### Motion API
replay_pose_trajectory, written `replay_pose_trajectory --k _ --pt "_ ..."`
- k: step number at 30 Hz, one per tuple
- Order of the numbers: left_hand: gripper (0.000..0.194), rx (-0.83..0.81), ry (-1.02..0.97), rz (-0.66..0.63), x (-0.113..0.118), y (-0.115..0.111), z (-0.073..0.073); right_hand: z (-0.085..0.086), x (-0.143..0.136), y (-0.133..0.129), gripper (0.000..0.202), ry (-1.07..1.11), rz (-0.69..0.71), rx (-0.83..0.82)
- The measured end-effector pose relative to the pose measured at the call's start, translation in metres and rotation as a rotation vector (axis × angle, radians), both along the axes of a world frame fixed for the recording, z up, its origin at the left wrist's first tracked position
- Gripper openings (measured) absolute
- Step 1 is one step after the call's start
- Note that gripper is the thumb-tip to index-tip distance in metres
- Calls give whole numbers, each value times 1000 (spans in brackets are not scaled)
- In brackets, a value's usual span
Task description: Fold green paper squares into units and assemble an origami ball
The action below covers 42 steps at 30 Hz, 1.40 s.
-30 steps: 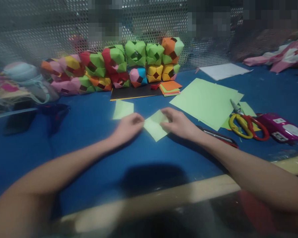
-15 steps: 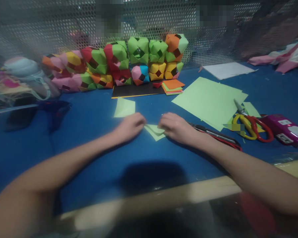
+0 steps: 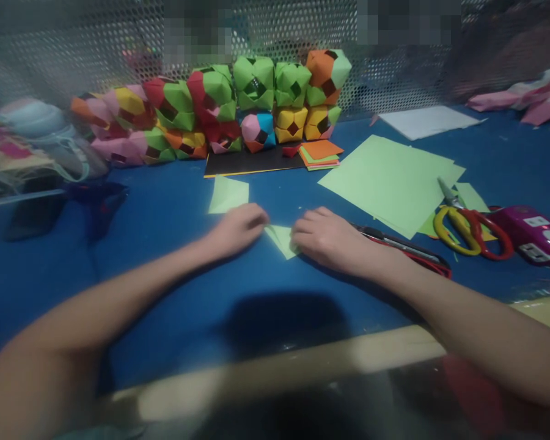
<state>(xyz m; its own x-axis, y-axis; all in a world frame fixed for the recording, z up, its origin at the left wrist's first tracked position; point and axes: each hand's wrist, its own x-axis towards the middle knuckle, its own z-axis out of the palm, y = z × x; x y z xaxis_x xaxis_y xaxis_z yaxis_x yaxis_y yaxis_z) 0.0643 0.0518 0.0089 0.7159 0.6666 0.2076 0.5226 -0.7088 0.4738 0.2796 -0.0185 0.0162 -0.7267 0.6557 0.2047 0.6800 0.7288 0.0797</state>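
A small light green paper [image 3: 280,239], partly folded, lies on the blue table [image 3: 187,305] between my hands. My left hand [image 3: 241,227] has its fingers closed on the paper's left corner. On the paper's right side, my right hand [image 3: 323,237] rests with curled fingers pressed round its edge and covers part of it. Just behind my left hand lies another small green paper [image 3: 229,194], flat and touched by neither hand's fingertips.
Folded paper balls [image 3: 254,85] stand stacked at the back. Large green sheets [image 3: 385,177], scissors [image 3: 474,231], a purple device [image 3: 529,235] and a dark pen-like tool [image 3: 398,245] lie right. A bottle [image 3: 36,122] and blue glue gun [image 3: 96,198] are left.
The paper's right part is now folded over more, and it looks narrower. My right hand has shifted slightly down over it. The whole view has tilted slightly.
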Motion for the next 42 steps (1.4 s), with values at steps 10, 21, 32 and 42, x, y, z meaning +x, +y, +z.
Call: replay_pose_trajectory --k 10,21,32,42 --pt "15 12 -5 -13 1 1 0 4 3 0 26 -32 74 -9" --pt "14 17 -7 -20 0 1 0 7 2 -2 25 -56 68 -32" --pt "13 34 -14 -17 1 1 -2 9 4 -2 23 -49 79 -82" --pt "13 33 -16 28 -1 2 -4 16 2 -6 25 -19 43 -148"
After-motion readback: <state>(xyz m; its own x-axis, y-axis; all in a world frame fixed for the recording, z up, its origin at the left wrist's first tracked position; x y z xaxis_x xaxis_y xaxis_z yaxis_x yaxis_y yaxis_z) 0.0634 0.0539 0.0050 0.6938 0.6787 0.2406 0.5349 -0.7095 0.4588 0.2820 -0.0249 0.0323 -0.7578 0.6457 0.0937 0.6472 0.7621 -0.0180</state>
